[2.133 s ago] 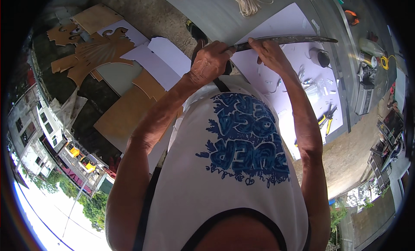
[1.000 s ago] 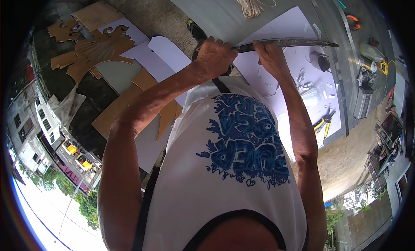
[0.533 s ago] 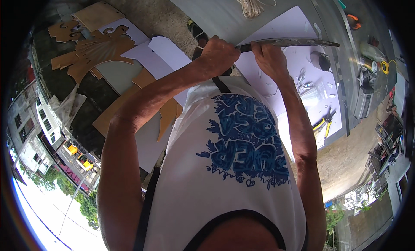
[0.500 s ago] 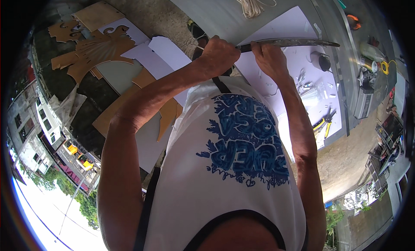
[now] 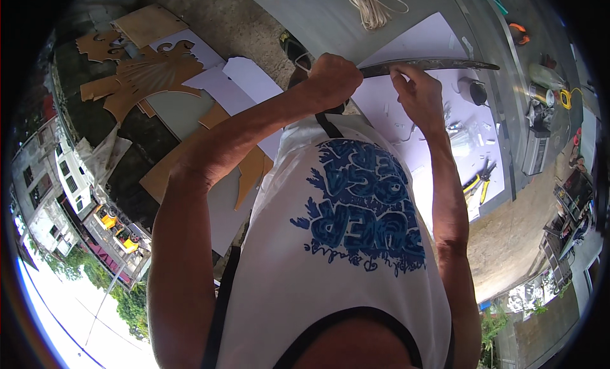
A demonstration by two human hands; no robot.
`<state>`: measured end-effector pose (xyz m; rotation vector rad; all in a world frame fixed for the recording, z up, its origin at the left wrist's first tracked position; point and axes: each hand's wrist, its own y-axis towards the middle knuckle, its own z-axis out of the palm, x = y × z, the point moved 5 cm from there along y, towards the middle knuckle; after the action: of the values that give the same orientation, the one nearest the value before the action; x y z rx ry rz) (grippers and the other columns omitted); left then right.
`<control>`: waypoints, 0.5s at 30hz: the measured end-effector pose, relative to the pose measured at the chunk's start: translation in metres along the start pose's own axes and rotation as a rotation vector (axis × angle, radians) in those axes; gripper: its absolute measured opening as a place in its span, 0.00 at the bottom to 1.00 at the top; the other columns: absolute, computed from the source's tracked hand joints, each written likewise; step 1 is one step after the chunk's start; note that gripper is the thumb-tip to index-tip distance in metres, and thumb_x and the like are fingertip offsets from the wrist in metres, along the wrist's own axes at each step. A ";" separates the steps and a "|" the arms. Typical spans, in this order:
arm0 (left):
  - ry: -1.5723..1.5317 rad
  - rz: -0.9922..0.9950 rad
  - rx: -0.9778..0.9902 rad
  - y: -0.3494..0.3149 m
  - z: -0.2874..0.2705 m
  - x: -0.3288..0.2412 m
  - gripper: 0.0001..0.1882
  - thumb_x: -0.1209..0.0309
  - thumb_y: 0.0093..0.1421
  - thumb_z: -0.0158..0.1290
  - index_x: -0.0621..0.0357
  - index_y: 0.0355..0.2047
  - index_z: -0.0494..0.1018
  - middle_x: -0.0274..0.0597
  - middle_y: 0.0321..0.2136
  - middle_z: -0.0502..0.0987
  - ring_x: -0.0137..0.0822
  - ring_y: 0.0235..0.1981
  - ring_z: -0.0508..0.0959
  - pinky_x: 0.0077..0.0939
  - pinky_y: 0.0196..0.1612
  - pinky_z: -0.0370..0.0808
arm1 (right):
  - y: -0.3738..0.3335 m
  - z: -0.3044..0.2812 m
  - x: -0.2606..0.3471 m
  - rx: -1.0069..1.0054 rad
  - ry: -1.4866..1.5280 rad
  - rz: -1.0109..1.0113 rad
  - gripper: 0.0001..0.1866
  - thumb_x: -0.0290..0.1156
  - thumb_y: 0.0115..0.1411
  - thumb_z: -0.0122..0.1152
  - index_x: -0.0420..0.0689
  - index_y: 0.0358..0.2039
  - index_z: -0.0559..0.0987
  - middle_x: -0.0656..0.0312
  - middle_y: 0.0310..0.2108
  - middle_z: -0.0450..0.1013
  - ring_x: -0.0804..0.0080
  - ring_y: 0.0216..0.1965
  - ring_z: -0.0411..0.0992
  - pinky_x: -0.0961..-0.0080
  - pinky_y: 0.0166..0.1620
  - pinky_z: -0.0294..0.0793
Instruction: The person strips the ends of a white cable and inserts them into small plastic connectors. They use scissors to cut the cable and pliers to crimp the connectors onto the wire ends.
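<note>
My left hand (image 5: 337,81) is a closed fist at the near end of a long, dark, slightly curved blade (image 5: 445,64). A thin pale loop sticks out on the fist's left side, and the blade's held end is hidden in the fingers. The blade reaches away to the right, narrowing to a point above the white sheet (image 5: 413,39) on the table. Partway along it, my right hand (image 5: 420,97) pinches the blade near the fist with thumb and forefinger; its other fingers are curled loosely.
Yellow-handled pliers (image 5: 481,180), a dark cup-like container (image 5: 472,89) and small clear scraps lie on the sheet. A bundle of pale cord (image 5: 367,10) is at the table's far side. Orange-handled scissors (image 5: 519,32) lie at right. Cut brown boards (image 5: 149,77) are at left.
My left fist has shifted slightly right. The right hand has also moved right and slightly down, its grip loosening to a fingertip pinch. The blade's tip stays about where it was.
</note>
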<state>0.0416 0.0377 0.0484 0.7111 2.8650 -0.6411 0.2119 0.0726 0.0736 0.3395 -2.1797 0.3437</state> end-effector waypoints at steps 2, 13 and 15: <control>-0.013 -0.004 -0.019 0.000 0.004 0.000 0.07 0.68 0.57 0.58 0.56 0.27 0.83 0.44 0.26 0.83 0.46 0.31 0.85 0.39 0.34 0.81 | -0.009 -0.010 -0.007 -0.055 0.112 0.108 0.10 0.30 0.64 0.61 0.42 0.44 0.83 0.59 0.28 0.80 0.74 0.23 0.75 0.76 0.30 0.75; -0.026 0.018 -0.063 0.001 0.011 0.004 0.09 0.62 0.61 0.57 0.52 0.33 0.80 0.44 0.26 0.82 0.48 0.30 0.84 0.45 0.32 0.80 | -0.064 0.006 -0.044 -0.007 0.293 0.206 0.11 0.25 0.65 0.59 0.38 0.46 0.81 0.55 0.35 0.81 0.72 0.25 0.77 0.75 0.31 0.77; -0.009 0.004 -0.022 0.004 0.010 0.003 0.09 0.62 0.61 0.57 0.52 0.32 0.80 0.44 0.25 0.81 0.48 0.29 0.84 0.45 0.31 0.79 | -0.068 0.009 -0.044 -0.007 0.289 0.210 0.11 0.25 0.65 0.59 0.38 0.47 0.81 0.54 0.35 0.81 0.71 0.25 0.78 0.74 0.32 0.78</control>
<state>0.0404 0.0375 0.0371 0.7089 2.8567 -0.6099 0.2550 0.0114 0.0411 0.0502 -1.9333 0.4708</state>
